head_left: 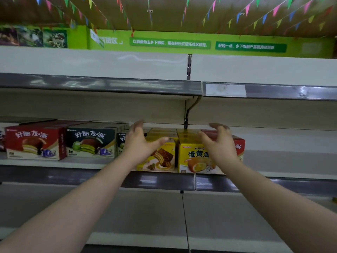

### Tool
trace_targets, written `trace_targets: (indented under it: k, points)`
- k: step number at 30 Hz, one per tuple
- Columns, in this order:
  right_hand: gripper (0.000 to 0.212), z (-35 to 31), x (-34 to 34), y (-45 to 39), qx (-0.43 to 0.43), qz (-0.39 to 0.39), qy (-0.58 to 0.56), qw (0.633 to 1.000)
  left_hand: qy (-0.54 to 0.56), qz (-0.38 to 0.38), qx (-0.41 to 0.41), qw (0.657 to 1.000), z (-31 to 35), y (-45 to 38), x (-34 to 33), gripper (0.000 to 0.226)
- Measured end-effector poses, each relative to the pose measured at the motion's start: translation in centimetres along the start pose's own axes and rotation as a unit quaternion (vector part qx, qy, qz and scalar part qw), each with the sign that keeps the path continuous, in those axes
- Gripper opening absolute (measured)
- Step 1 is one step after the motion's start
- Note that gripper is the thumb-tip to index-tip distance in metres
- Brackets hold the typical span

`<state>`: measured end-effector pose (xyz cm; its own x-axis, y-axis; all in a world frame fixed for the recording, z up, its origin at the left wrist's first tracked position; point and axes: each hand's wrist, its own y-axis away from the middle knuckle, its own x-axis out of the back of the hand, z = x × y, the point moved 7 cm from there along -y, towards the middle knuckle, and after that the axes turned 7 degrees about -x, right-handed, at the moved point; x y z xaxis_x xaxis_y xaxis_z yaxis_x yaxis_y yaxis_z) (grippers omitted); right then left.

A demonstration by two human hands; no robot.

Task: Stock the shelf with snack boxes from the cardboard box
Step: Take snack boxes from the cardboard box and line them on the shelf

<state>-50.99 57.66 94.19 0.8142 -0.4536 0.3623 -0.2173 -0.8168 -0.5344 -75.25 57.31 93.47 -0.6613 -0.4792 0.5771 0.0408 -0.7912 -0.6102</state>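
A row of snack boxes stands on the middle shelf (284,161): a red box (34,143) at the left, a dark green box (91,143) beside it, a yellow cake box (160,157) and a yellow egg-yolk pie box (195,157) in the centre. My left hand (140,141) hovers open in front of the yellow cake box, thumb pointing right. In front of the pie box my right hand (218,143) is raised, open, with loosely bent fingers. Neither hand holds anything. Behind my right hand a red box (238,145) is partly hidden. The cardboard box is out of view.
The upper shelf (102,84) carries a grey price rail and a white label (226,90). The lower shelf (127,212) sits below my forearms. A green sign band (169,44) and coloured pennants hang above.
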Motion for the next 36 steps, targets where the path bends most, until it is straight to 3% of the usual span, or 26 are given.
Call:
trace_targets:
  k: [2,4,6,7,12,20,24,28,33,36]
  points:
    - [0.059,-2.1,-2.0,0.6,0.073,-0.087,0.132,0.985,0.076,-0.043,0.081,0.993,-2.1,0.6,-1.2,0.111]
    - [0.074,-2.5,-4.2,1.5,0.13,-0.159,0.322,0.924,0.126,-0.058,0.106,0.985,-3.0,0.9,-2.3,0.114]
    - [0.084,-2.5,-5.1,1.9,0.18,-0.154,0.434,0.869,0.147,-0.046,0.103,0.983,-3.2,0.9,-2.9,0.115]
    - [0.086,-2.3,-5.2,1.9,0.189,-0.143,0.45,0.861,0.144,-0.038,0.098,0.984,-3.1,0.9,-3.2,0.111]
    - [0.091,-2.2,-5.5,1.7,0.207,-0.154,0.462,0.849,0.122,-0.014,0.083,0.989,-3.0,0.2,-3.5,0.094]
    - [0.094,-2.1,-5.7,1.7,0.209,-0.152,0.473,0.842,0.091,-0.007,0.084,0.992,-2.9,-0.4,-3.7,0.095]
    - [0.096,-2.0,-5.6,1.9,0.208,-0.153,0.473,0.842,0.109,-0.035,0.083,0.99,-2.8,-0.1,-3.7,0.111]
    - [0.094,-2.0,-5.6,1.8,0.201,-0.177,0.482,0.835,0.204,-0.085,0.12,0.968,-3.6,0.1,-3.8,0.122]
    - [0.089,-1.9,-5.7,1.4,0.196,-0.188,0.496,0.825,0.144,-0.078,0.132,0.978,-4.1,-0.2,-4.2,0.084]
    - [0.085,-2.0,-5.9,1.5,0.198,-0.183,0.491,0.828,0.122,-0.08,0.129,0.981,-3.8,0.0,-4.1,0.084]
